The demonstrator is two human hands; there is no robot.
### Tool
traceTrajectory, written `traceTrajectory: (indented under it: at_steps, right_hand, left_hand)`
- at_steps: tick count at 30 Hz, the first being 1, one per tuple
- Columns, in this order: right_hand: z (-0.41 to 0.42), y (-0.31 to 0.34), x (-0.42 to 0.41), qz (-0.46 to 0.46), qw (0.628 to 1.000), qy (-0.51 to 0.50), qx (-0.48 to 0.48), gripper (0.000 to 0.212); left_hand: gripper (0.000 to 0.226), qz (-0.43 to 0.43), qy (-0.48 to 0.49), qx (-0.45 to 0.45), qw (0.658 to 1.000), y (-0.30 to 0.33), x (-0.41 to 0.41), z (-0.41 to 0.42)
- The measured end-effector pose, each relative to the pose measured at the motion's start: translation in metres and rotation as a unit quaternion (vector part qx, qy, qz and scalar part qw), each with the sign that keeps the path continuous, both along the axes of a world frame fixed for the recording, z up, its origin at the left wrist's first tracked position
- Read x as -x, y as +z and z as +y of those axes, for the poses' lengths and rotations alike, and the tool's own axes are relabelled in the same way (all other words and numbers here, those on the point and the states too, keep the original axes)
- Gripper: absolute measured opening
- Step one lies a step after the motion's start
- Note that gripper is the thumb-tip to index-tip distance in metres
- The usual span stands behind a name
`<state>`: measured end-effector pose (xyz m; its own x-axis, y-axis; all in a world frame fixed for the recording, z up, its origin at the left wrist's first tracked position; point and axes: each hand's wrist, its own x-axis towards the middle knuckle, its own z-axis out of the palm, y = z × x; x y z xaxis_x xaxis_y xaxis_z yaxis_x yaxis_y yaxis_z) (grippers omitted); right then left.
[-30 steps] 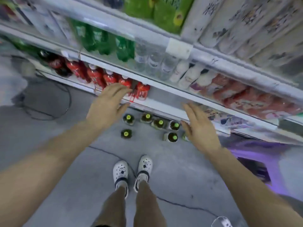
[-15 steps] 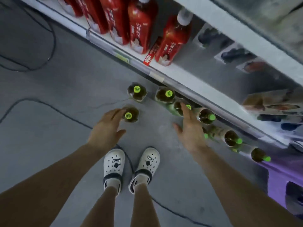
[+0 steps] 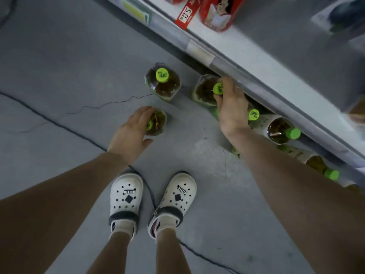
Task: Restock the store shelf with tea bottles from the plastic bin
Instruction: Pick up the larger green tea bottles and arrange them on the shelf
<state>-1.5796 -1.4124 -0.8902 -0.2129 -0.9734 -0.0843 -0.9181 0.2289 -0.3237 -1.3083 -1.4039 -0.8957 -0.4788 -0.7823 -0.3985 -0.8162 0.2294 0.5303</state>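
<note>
Several tea bottles with lime-green caps stand on the grey floor below the shelf's front edge (image 3: pixel 199 48). My left hand (image 3: pixel 131 133) lies over the nearest tea bottle (image 3: pixel 159 121), fingers draped on its cap, thumb spread apart below it. My right hand (image 3: pixel 232 108) reaches further back, with thumb and fingers closed round the cap of a second tea bottle (image 3: pixel 204 90) right by the shelf base. A third tea bottle (image 3: pixel 163 82) stands free between them, further back. More tea bottles (image 3: pixel 283 131) lean along the shelf base to the right. No bin is in sight.
Red bottles (image 3: pixel 216 13) and a red price tag (image 3: pixel 185 14) sit on the lowest shelf at the top. My feet in white clogs (image 3: pixel 126 196) stand close behind the bottles. A crack runs across the concrete floor (image 3: pixel 59 56).
The view has dropped from the shelves to the floor. Both hands have come down; the left one now rests on a bottle's cap and the right one has closed on another cap.
</note>
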Motion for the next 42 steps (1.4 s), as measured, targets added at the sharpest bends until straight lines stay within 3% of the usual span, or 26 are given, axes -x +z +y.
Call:
traceTrajectory:
  at_steps: [4,10,15,19,24,29,34,38,42]
  right_hand:
    - [0.011,0.006,-0.010,-0.016,0.999,-0.011,0.032,0.031]
    - [0.012,0.008,-0.020,-0.035,0.998,-0.058,0.002,0.038]
    - [-0.005,-0.006,-0.018,-0.161,0.978,-0.101,-0.090,0.079]
    - [-0.007,-0.025,-0.016,-0.260,0.944,-0.198,-0.049,0.088]
    - [0.007,-0.044,-0.022,-0.238,0.942,-0.236,0.022,0.082]
    - [0.017,-0.058,-0.015,-0.174,0.968,-0.177,-0.045,0.100]
    - [0.012,-0.055,-0.020,-0.118,0.976,-0.180,-0.039,0.090]
    - [0.021,-0.034,-0.034,-0.142,0.967,-0.205,-0.054,0.085]
    - [0.065,0.004,-0.043,-0.223,0.932,-0.263,-0.112,0.092]
  left_hand:
    - [0.078,-0.007,0.008,0.019,1.000,-0.002,0.002,-0.001]
    - [0.071,-0.006,0.023,0.018,1.000,-0.005,0.001,-0.008]
    - [0.078,-0.009,0.004,-0.010,1.000,-0.016,-0.005,-0.023]
    - [0.096,-0.001,-0.056,-0.024,0.998,-0.035,-0.016,-0.029]
    - [0.100,0.031,-0.059,0.004,0.998,-0.051,-0.019,-0.024]
    - [0.086,0.038,-0.040,0.038,0.998,-0.059,-0.020,-0.020]
    - [0.078,0.030,-0.025,0.036,0.999,-0.047,-0.009,-0.028]
    - [0.087,-0.013,0.061,-0.021,0.998,-0.023,0.000,-0.029]
    - [0.089,-0.016,0.105,-0.068,0.992,0.021,0.000,-0.017]
